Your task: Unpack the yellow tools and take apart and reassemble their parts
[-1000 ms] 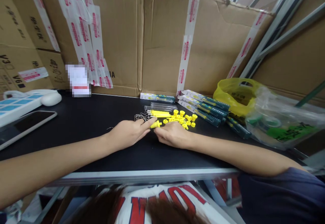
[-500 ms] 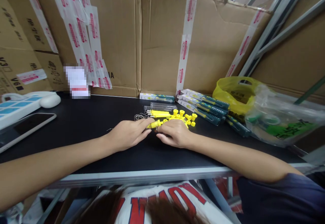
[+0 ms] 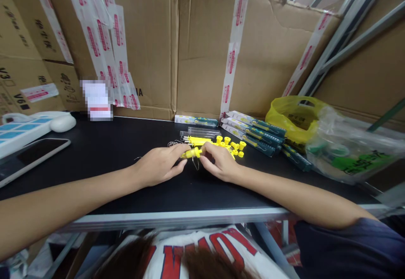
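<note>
Between the thumb and fingers of my left hand (image 3: pixel 160 165) is a yellow plastic tool part (image 3: pixel 192 153) with a flange and a narrow right end. My right hand (image 3: pixel 223 164) pinches at that narrow end. A thin bent metal wire (image 3: pixel 196 164) hangs below it near the right fingertips. Just behind my hands lie several yellow rods (image 3: pixel 200 141) with metal tips and a heap of loose yellow caps (image 3: pixel 234 146). Some curled wire hooks (image 3: pixel 174 143) lie behind my left fingers, partly hidden. Clear plastic tubes (image 3: pixel 204 131) rest farther back.
Dark green and white boxes (image 3: pixel 253 131) are stacked at the back right, with one box (image 3: pixel 196 121) against the cardboard (image 3: pixel 205 60). A yellow bag (image 3: pixel 292 119) and a clear bag (image 3: pixel 348 156) stand right. A phone (image 3: pixel 31 159) and power strip (image 3: pixel 30 129) lie left.
My right hand has shifted slightly right and up, to the narrow end of the yellow part. The part's flange and the hanging wire now show between my hands.
</note>
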Motion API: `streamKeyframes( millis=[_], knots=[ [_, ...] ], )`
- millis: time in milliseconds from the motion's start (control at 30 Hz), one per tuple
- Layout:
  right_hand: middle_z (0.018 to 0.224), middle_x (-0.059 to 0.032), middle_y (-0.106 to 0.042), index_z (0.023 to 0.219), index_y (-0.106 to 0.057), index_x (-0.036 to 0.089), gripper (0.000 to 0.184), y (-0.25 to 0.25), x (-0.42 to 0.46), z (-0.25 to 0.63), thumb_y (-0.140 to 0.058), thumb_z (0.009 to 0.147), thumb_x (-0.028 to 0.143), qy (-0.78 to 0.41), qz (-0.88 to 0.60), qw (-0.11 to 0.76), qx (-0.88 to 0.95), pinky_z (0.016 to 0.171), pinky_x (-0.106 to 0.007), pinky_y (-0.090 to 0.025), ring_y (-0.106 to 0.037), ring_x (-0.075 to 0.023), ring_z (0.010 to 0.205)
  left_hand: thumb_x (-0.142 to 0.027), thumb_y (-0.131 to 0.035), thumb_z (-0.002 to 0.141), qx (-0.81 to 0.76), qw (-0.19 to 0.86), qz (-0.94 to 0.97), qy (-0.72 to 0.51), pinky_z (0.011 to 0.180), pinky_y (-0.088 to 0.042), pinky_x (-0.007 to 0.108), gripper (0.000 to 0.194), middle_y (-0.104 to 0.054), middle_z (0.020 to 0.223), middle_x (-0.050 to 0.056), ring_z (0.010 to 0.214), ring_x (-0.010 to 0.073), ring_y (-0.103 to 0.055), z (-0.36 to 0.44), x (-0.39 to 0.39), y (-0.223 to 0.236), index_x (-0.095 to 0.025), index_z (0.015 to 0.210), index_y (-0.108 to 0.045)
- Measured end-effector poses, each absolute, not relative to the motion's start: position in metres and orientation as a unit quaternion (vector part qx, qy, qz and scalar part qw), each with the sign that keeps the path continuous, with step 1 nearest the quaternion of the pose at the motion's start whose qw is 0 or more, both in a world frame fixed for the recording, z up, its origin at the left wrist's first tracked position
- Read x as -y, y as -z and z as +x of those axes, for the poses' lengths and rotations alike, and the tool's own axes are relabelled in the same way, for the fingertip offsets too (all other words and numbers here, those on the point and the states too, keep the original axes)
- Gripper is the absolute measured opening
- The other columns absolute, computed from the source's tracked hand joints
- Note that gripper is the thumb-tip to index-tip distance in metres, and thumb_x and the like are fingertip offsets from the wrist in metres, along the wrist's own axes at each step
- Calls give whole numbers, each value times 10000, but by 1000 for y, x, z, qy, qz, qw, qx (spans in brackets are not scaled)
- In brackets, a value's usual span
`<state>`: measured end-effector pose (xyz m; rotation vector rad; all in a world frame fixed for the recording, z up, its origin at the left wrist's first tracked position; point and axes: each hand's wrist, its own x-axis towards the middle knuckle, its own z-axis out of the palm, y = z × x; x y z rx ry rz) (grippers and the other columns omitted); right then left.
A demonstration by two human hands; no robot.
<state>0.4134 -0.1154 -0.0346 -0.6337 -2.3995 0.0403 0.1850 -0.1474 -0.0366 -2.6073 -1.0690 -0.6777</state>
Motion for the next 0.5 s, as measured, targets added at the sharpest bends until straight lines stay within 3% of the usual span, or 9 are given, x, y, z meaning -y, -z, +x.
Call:
streamKeyframes(
  millis=[167, 267, 500],
  knots=[
    [830, -12, -578, 1059, -462, 186, 193, 38, 113, 408, -499, 871, 202, -164, -218, 314, 910, 608, -241, -426, -522, -124, 669, -288, -371, 927, 353, 105, -903, 221, 681, -519, 292, 254, -664, 1010, 59, 840, 199, -676, 188, 149, 37, -170, 1130, -469],
    [857, -25, -579, 1066, -436, 186, 180, 40, 115, 405, -472, 890, 194, -221, -197, 334, 895, 639, -254, -452, -552, -131, 717, -297, -370, 924, 361, 103, -901, 218, 638, -503, 275, 243, -674, 944, 51, 787, 192, -680, 190, 149, 37, -171, 1105, -472],
    [715, 24, -493, 1026, -395, 197, 88, 44, 121, 396, -399, 945, 229, -254, -178, 376, 873, 572, -234, -417, -486, -104, 586, -368, -311, 959, 390, 116, -890, 204, 577, -479, 285, 265, -681, 875, 58, 742, 219, -683, 191, 147, 33, -168, 1025, -472]
  ],
)
